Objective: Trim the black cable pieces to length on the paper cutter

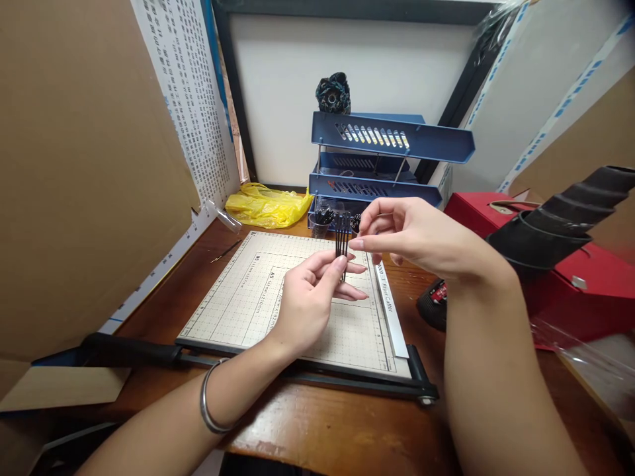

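Note:
Between the thumb and fingers of my left hand (310,291), several thin black sticks (342,233) stand upright, side by side; I cannot make out their exact kind. My right hand (397,231) is just to their right, palm turned down. Its fingers are curled loosely, with a gap between the thumb tip and the index finger, and nothing shows in it. The thumb tip is close to the sticks; whether it touches them I cannot tell. Below both hands lies a paper cutter (238,297) with a cream gridded board.
Behind the sticks, a clear cup (319,229) holds more black pieces. Blue stacked trays (377,185) stand at the back, beside a yellow plastic bag (268,206). A red box (585,284) and black nested cones (540,241) are at right. Cardboard (89,165) walls the left side.

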`<state>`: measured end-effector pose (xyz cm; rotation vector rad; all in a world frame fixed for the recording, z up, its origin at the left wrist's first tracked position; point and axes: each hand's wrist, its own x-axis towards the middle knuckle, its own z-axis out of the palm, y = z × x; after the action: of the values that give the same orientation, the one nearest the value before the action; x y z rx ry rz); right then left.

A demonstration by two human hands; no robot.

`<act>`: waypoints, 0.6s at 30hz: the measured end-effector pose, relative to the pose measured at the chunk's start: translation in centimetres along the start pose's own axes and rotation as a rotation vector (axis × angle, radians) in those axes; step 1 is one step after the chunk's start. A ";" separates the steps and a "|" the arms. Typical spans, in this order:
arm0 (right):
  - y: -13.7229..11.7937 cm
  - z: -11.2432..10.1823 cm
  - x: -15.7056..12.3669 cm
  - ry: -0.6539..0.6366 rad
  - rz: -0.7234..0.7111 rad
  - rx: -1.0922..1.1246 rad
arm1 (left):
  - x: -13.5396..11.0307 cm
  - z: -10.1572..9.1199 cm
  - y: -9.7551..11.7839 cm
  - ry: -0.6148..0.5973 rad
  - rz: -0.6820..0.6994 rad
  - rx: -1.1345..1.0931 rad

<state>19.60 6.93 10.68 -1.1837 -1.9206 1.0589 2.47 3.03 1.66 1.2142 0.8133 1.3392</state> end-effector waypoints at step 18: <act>-1.3 1.3 -0.1 -0.030 0.038 0.205 | -0.2 0.2 0.1 -0.029 0.001 -0.085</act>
<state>18.01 6.09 11.18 -1.0983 -1.7695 1.2668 2.64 2.81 1.80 1.1643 0.7285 1.3410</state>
